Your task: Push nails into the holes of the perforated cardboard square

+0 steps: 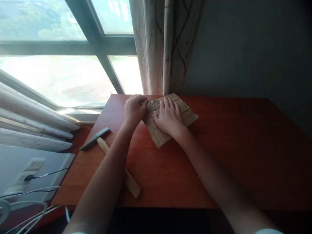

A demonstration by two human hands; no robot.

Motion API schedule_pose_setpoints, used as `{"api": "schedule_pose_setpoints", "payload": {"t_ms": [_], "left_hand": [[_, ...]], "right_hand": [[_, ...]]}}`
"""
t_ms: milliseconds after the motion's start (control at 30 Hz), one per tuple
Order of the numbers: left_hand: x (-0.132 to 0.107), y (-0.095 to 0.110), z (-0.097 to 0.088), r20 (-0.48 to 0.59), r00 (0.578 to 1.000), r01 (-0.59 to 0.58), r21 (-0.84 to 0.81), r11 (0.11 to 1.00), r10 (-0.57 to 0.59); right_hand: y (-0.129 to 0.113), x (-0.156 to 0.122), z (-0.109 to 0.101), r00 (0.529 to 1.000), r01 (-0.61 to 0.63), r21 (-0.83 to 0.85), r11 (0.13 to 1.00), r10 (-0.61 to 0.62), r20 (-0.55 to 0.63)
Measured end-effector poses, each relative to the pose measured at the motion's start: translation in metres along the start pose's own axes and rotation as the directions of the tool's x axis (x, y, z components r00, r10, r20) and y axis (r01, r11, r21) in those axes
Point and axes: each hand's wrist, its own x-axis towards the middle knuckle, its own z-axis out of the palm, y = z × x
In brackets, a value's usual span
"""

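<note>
A piece of brown cardboard point(158, 136) lies on the reddish-brown table, dotted with rows of small dark holes or marks. Along its far left edge runs a row of short dark lines, too small to identify. My right hand point(168, 113) rests flat on the cardboard, fingers spread. At the far left corner, the thumb and fingertips of my left hand point(135, 109) are pinched together; what sits between them is too small to make out. Beneath my left forearm is a hammer with a dark metal head point(95, 139) and a pale wooden handle point(132, 183), partly hidden by the arm.
The wooden table point(234, 156) reaches to the right, with its near edge below my arms. A window point(73, 78) and patterned curtains point(158, 45) stand behind it. At lower left are a wall socket point(29, 172) with a plug and several loose cables point(36, 204).
</note>
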Motion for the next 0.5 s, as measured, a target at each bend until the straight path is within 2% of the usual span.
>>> {"api": "schedule_pose_setpoints", "payload": {"t_ms": [133,367,500], "left_hand": [[-0.0005,0.0031,0.0005,-0.108,0.994,-0.032,-0.100,0.994,0.021],[0.0001,0.0021,0.0039,-0.145,0.989,-0.040,-0.201,0.979,0.010],[0.0048,0.0080,0.0015,-0.216,0.976,-0.042,-0.264,0.964,-0.016]], "right_hand": [[0.0007,0.0003,0.0018,1.000,0.004,0.004,1.000,-0.004,-0.007],[0.0012,0.0005,0.0010,1.000,0.010,0.007,1.000,-0.010,-0.004],[0.0019,0.0008,0.0006,1.000,0.009,0.015,1.000,-0.009,0.011]]}}
